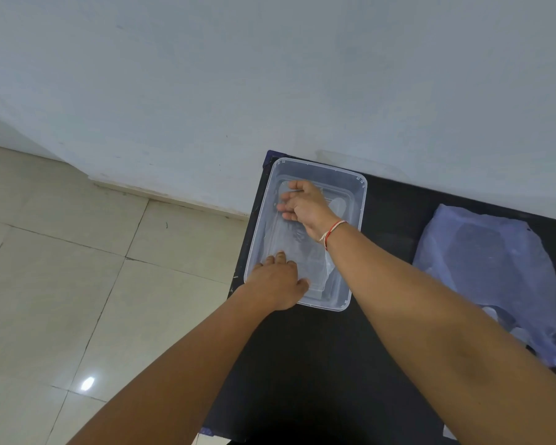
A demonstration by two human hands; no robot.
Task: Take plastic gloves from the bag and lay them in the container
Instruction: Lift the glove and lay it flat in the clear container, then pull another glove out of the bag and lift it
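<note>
A clear plastic container [357, 200] sits on the left part of a black table [318, 364]. Thin see-through plastic gloves [297, 248] lie flat inside it. My right hand [302, 202] is inside the container at its far end, fingers spread straight and pressing down on the gloves. My left hand [278, 281] rests at the near left corner, its fingers laid over the rim and touching the gloves. A pale translucent plastic bag [482, 271] lies flat on the table to the right, away from both hands.
The table stands against a white wall [270, 75]. Left of it is a tiled floor [77, 284]. A red and white thread is tied round my right wrist [333, 231]. A scrap of clear plastic [448, 433] shows at the lower right table edge.
</note>
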